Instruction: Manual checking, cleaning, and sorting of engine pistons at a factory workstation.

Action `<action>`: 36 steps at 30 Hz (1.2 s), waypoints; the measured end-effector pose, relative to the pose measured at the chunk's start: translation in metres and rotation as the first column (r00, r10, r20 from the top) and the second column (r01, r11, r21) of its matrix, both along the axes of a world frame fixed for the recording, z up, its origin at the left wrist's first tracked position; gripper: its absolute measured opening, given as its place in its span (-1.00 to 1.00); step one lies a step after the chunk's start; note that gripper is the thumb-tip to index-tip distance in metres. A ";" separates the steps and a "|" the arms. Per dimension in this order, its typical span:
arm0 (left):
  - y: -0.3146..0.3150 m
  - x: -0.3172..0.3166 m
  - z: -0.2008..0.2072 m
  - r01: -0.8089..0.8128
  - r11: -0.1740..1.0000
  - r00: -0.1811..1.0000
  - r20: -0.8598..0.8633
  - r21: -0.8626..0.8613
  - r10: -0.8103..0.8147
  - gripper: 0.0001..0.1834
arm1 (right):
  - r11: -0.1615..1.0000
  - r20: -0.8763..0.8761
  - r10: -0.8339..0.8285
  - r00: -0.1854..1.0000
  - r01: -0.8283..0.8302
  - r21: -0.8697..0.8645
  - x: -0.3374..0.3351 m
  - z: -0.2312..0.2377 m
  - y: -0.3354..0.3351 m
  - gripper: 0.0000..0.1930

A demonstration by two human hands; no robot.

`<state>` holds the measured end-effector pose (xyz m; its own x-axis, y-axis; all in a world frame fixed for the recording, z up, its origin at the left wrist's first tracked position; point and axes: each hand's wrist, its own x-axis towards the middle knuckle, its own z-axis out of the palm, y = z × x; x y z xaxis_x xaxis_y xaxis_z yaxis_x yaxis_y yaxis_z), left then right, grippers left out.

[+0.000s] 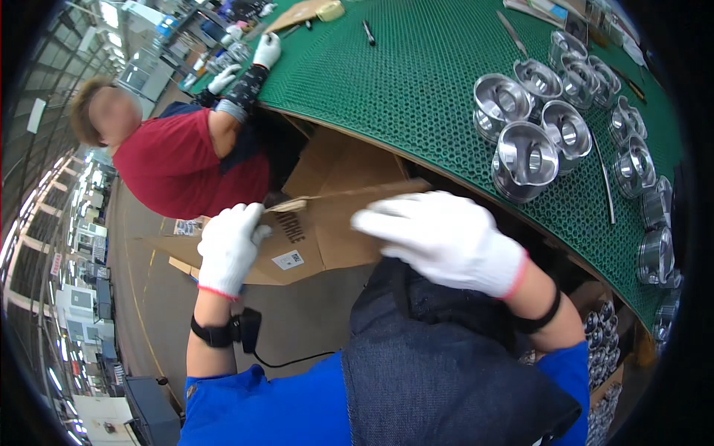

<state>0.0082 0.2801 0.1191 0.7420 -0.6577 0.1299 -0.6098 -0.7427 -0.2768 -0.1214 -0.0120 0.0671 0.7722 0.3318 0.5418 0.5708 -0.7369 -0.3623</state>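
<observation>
A brown cardboard box (pixel 338 234) with raised flaps stands in front of me, beside the workbench. My left hand (pixel 230 249), in a white knit glove, has its fingers and thumb closed at the box's left upper edge. My right hand (pixel 442 238), gloved the same way, is over the box's right side with its fingers stretched out flat and nothing seen in them. Its palm side is hidden, so I cannot tell whether it touches the flap. A dark print and a white label show on the box's near side.
The bench has a green perforated mat (pixel 416 82). Several silver metal pistons (pixel 524 160) stand on its right part, near a thin metal rod (pixel 602 178). A black marker (pixel 369 33) lies farther back. A co-worker in a red shirt (pixel 193 163) is at the left. More metal parts (pixel 601 338) sit below the bench.
</observation>
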 end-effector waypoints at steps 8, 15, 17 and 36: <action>0.063 0.107 -0.214 -0.301 0.953 0.890 -0.366 -0.019 0.274 -0.65 | 0.402 -0.604 -0.374 0.704 0.710 0.579 -0.174 -0.041 -0.097 -0.63; -0.025 0.227 -0.208 -0.367 0.921 0.821 -0.511 -0.133 0.254 -0.60 | 0.040 -0.614 -0.582 0.533 0.773 0.633 -0.238 -0.072 -0.083 -0.59; -0.052 0.254 -0.217 -0.295 0.912 0.899 -0.407 -0.285 0.163 -0.56 | -0.025 -0.672 -0.599 0.435 0.829 0.559 -0.242 -0.066 -0.076 -0.59; -0.176 0.059 -0.074 0.280 0.651 0.524 -0.455 -0.706 -0.719 -0.71 | -0.072 -0.020 -0.995 -0.101 0.824 -0.562 -0.100 -0.044 -0.205 -0.54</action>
<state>0.0672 0.1042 0.0447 0.3093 -0.9304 0.1966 -0.7503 -0.1117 0.6516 -0.2217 -0.2175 0.0228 0.4977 -0.8319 0.2456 -0.8667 -0.4880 0.1032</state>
